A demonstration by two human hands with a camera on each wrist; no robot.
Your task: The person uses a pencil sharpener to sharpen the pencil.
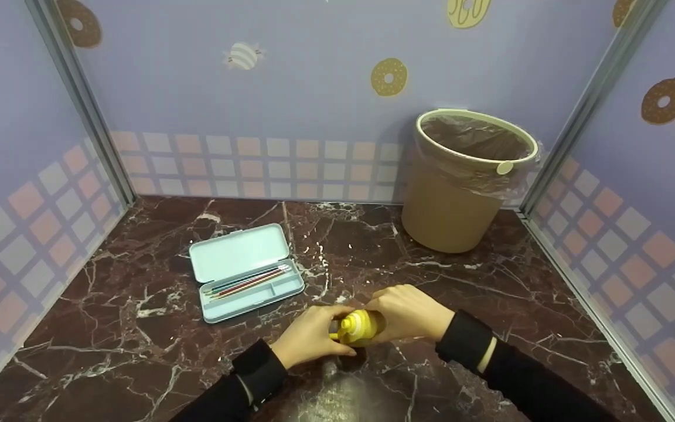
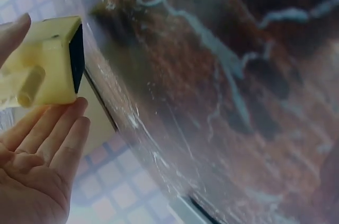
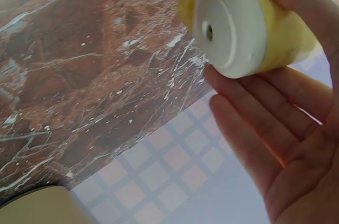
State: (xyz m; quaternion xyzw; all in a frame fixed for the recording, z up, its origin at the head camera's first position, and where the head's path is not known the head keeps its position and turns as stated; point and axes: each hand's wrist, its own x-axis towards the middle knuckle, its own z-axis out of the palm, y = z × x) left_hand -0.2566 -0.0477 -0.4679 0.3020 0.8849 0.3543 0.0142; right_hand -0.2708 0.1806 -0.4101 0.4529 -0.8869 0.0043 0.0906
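Between both hands, above the dark marble tabletop, is a yellow pencil sharpener. My left hand holds it from the left, thumb on one side and fingertips on the other. In the left wrist view a yellow crank knob sticks out near that thumb. From the right, my right hand grips the body. The right wrist view shows its white end face with a small round hole, thumb above and fingers below. An open light-blue pencil case lies left of the hands, several pencils inside.
A tan waste bin with a clear plastic liner stands at the back right corner. Small white specks are scattered on the tabletop beyond the hands. Lilac walls with printed doughnuts enclose the back and both sides.
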